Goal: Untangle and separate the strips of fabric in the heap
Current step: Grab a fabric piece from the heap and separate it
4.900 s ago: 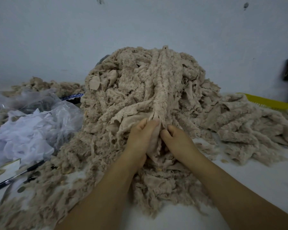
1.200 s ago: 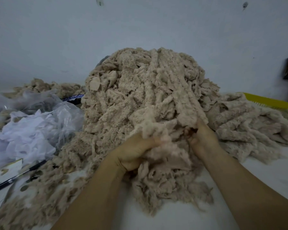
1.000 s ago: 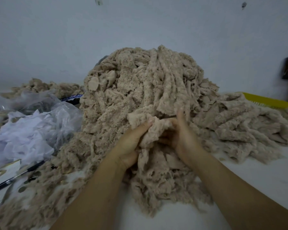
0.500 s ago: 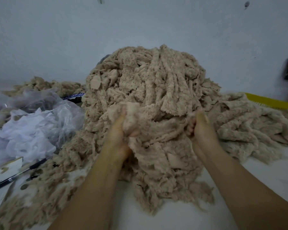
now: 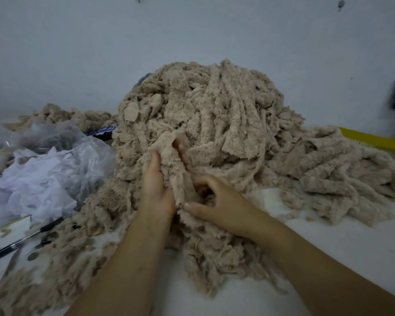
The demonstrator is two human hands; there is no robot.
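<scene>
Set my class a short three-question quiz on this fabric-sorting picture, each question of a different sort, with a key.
1. True or false: the left hand grips a bunch of strips at the front of the heap.
2. What lies to the left of the heap? A. a red bucket B. crumpled plastic bags C. stacked books
3. Fill in: the rim showing behind the fabric at the far right is ____ in colour.
Key: 1 true; 2 B; 3 yellow.
</scene>
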